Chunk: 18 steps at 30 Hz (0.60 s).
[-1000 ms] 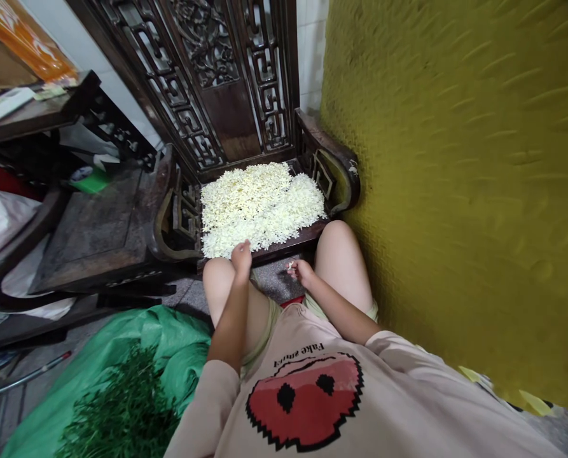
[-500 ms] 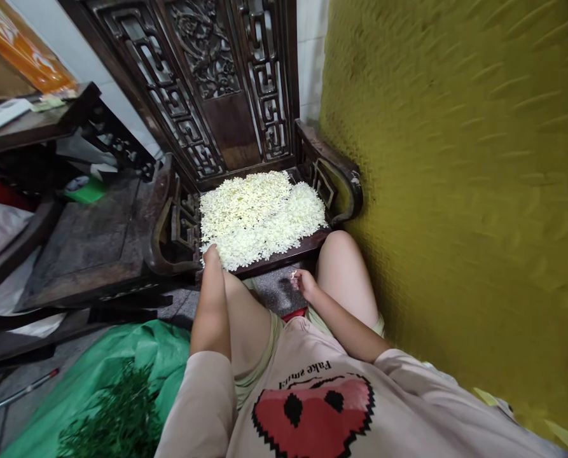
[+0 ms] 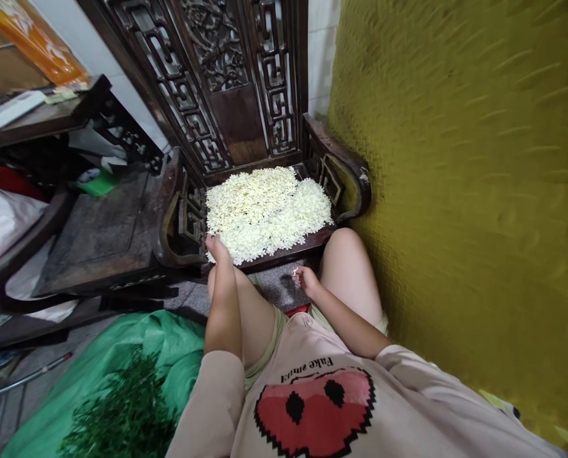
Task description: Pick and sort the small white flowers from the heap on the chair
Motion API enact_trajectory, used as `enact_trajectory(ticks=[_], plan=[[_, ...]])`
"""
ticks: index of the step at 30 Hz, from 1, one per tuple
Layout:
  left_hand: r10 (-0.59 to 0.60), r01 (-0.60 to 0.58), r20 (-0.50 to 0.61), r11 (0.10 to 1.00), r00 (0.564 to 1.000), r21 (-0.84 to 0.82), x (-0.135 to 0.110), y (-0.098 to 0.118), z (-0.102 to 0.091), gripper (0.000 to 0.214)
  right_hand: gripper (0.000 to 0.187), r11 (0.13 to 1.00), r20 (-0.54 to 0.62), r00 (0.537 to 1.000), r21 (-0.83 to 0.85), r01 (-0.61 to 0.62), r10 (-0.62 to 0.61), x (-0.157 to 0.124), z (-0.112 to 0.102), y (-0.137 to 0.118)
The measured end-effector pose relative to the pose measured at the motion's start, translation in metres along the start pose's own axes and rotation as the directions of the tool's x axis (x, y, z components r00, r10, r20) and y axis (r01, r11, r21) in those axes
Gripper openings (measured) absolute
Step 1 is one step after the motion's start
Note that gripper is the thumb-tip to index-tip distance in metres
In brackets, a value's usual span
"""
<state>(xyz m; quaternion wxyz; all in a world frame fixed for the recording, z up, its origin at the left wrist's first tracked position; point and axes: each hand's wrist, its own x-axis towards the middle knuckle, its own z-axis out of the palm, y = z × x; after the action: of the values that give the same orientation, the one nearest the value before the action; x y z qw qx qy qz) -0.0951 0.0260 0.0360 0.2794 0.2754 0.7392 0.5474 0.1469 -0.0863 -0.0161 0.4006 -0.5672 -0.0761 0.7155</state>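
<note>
Leafy greens (image 3: 119, 407) lay on green sheeting (image 3: 143, 327). White blossoms (image 3: 267, 213) reached the front edge (image 3: 290, 252) of the carved chair (image 3: 238, 117), between its armrests. Over open floor (image 3: 275, 285) the right hand (image 3: 304, 278) pinched a small white bit (image 3: 295, 271); the left hand (image 3: 218, 247) reached the blossoms' near-left corner, grip unclear. A yellow surface (image 3: 455, 191) flanked the chair.

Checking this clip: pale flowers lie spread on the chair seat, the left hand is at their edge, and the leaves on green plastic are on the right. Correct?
Not quite: the leaves on green plastic are on the left, as the head view shows. Pale flowers lie spread on the chair seat, the left hand at their edge.
</note>
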Motion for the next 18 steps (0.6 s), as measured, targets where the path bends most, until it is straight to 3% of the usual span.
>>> enact_trajectory(ticks=[1, 2, 3, 5, 7, 8, 11, 14, 18], plan=[[0.031, -0.032, 0.036, 0.999, 0.999, 0.006, -0.013, -0.001, 0.003, 0.041, 0.009, 1.0, 0.019, 1.0, 0.002, -0.003, 0.003, -0.001, 0.001, 0.0], [0.045, -0.05, 0.157, 0.998, 0.986, 0.025, -0.03, -0.003, 0.005, 0.04, 0.009, 1.0, 0.04, 0.999, 0.005, -0.007, 0.007, -0.002, 0.002, -0.001], [0.047, -0.069, 0.327, 0.996, 0.944, 0.056, -0.049, -0.006, 0.008, 0.038, 0.01, 1.0, 0.063, 0.998, 0.009, -0.008, 0.008, -0.003, 0.003, -0.001], [0.052, -0.135, 0.59, 0.986, 0.806, 0.098, -0.09, -0.019, 0.012, 0.03, 0.011, 1.0, 0.099, 0.995, 0.007, 0.013, -0.014, -0.004, 0.005, -0.001], [0.061, -0.204, 0.692, 0.971, 0.719, 0.126, -0.128, -0.035, 0.016, 0.026, 0.012, 0.997, 0.111, 0.991, -0.022, 0.073, -0.07, -0.004, 0.006, -0.001], [0.077, -0.227, 0.704, 0.966, 0.706, 0.121, -0.144, -0.042, 0.017, 0.024, 0.011, 0.993, 0.11, 0.988, -0.047, 0.113, -0.107, -0.005, 0.006, -0.001], [0.072, -0.176, 0.691, 0.981, 0.719, 0.081, -0.169, -0.058, 0.019, 0.021, 0.009, 0.97, 0.103, 0.976, -0.132, 0.205, -0.192, -0.006, 0.006, -0.001], [0.032, -0.133, 0.648, 0.985, 0.761, 0.107, -0.169, -0.061, 0.017, 0.02, 0.009, 0.953, 0.11, 0.967, -0.179, 0.245, -0.228, -0.006, 0.006, 0.0], [0.064, -0.262, 0.624, 0.937, 0.779, 0.232, -0.163, -0.055, 0.011, 0.021, 0.009, 0.931, 0.115, 0.947, -0.181, 0.318, -0.301, -0.004, 0.008, 0.003]])
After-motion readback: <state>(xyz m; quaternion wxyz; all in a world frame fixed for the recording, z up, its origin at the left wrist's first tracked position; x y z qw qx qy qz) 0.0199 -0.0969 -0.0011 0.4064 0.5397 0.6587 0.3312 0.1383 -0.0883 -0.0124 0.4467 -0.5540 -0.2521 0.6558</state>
